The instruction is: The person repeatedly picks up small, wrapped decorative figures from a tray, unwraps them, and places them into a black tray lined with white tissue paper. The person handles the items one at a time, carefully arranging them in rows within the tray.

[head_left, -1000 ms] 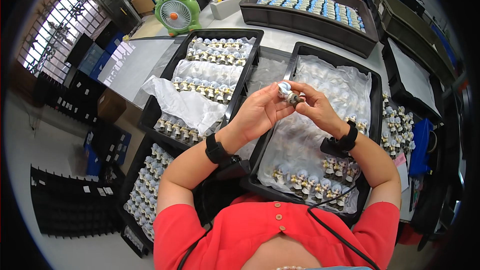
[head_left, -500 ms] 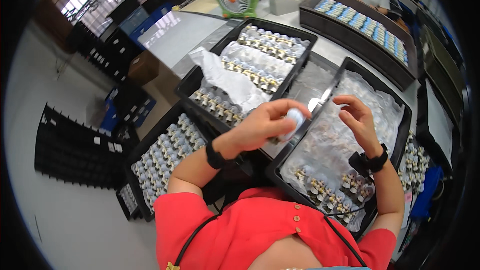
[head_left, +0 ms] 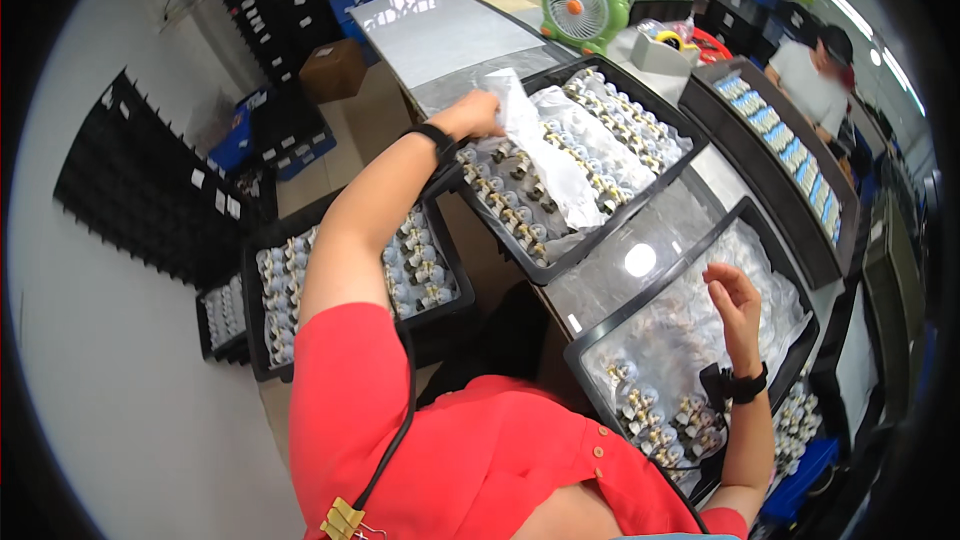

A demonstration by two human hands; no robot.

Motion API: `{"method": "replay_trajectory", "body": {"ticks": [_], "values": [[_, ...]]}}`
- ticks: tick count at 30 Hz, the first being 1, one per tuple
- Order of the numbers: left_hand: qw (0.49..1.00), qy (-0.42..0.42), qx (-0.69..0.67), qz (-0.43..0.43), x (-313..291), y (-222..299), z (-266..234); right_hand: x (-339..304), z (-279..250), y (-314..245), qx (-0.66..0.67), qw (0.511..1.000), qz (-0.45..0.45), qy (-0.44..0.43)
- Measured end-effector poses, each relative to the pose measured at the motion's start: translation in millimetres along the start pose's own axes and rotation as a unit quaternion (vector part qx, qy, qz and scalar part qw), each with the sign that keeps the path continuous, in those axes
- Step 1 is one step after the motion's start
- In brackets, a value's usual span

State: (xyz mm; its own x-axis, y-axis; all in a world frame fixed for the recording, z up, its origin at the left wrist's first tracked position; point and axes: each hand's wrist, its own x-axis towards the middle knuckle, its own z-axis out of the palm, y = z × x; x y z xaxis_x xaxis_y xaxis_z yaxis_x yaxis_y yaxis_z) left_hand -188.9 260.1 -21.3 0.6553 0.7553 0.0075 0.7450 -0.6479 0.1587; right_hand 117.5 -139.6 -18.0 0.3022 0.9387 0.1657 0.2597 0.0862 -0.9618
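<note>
My left hand (head_left: 472, 115) reaches over the far left corner of a black tray (head_left: 560, 270), with its fingers curled against a white paper sheet (head_left: 550, 155). What the fingers hold, if anything, is hidden. Rows of small figurines (head_left: 505, 205) with pale blue-grey tops stand in this tray, partly under the sheet. My right hand (head_left: 737, 308) is raised above a second black tray (head_left: 590, 350) on the right. Its fingers are loosely bent and apart, with nothing in them. Crumpled clear wrapping (head_left: 665, 325) covers most of that tray, and several figurines (head_left: 650, 420) show at its near end.
A third tray of figurines (head_left: 415, 275) sits lower on the left. Behind stand a green fan (head_left: 583, 2), a tape dispenser (head_left: 665, 50) and a long dark tray (head_left: 715, 110) of blue-and-white pieces. A person (head_left: 810, 80) is at the far right. Stacked black trays (head_left: 150, 175) lean at left.
My left hand has gone from between the two trays to the left tray's far corner; the pale figurine it held is out of sight. My right hand stays over the right tray. The view has shifted.
</note>
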Motion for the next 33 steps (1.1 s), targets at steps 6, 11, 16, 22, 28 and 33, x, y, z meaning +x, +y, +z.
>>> {"method": "replay_trajectory", "body": {"ticks": [6,11,16,22,28,33], "values": [[0.999,-0.037,-0.003,-0.04,34.7,13.8,16.5,-2.9,-0.3,2.0,-0.033,0.999,0.019,0.001],[0.993,-0.109,-0.003,-0.049,43.8,15.8,19.3,-3.1,1.2,10.6,-0.035,0.999,0.032,-0.01],[0.993,-0.104,0.061,-0.004,41.9,10.1,23.8,0.4,5.2,16.9,-0.052,0.998,0.041,-0.017],[0.991,-0.129,0.01,0.023,34.7,11.7,15.7,0.9,7.3,18.1,-0.061,0.997,0.05,-0.013],[0.982,-0.186,0.028,-0.014,48.8,6.2,21.6,2.8,8.0,17.7,-0.072,0.996,0.055,-0.025],[0.972,-0.179,0.152,0.025,35.3,18.6,13.9,0.1,8.7,16.5,-0.072,0.995,0.058,-0.035]]}}
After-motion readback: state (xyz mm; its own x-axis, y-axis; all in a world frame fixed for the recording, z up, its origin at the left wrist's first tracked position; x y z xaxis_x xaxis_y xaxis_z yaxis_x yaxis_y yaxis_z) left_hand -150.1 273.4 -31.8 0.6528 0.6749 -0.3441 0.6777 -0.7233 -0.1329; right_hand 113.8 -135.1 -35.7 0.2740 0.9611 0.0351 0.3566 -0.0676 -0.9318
